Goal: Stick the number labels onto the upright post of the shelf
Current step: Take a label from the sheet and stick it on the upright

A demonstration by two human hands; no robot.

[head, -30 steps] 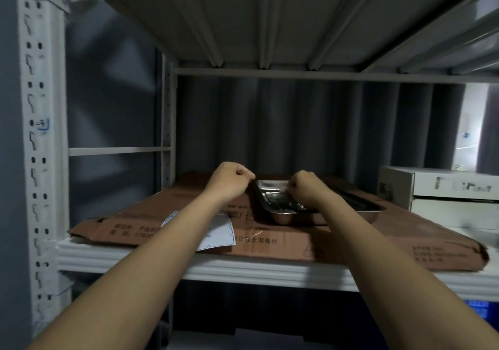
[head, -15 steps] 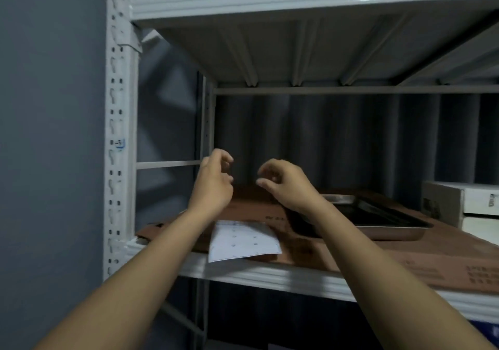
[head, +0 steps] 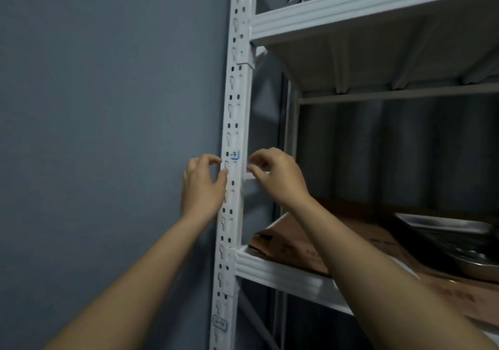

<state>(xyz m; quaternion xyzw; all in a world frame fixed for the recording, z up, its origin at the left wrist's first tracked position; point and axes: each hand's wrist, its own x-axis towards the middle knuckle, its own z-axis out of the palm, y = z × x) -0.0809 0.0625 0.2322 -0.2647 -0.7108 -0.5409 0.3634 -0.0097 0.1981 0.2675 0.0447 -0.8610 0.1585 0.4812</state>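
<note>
Number labels first: one small label with a blue edge sits stuck on the front of the white upright post, just above both hands; its dark marks are too blurred to read. A second blue-outlined label is stuck low down on the same post, its writing also unreadable. The left hand is up against the post's left edge, thumb and forefinger curled toward each other, fingertips touching the metal; whether that grip pinches a label, I cannot tell. The right hand hangs just right of the post, fingers curled, thumb and forefinger tips close together; anything between them is too small to make out. On the lower shelf lies brown cardboard with faint printed characters, not legible from here, and a metal tray rests on it to the right. The upper shelf runs overhead. A grey wall fills the left.
</note>
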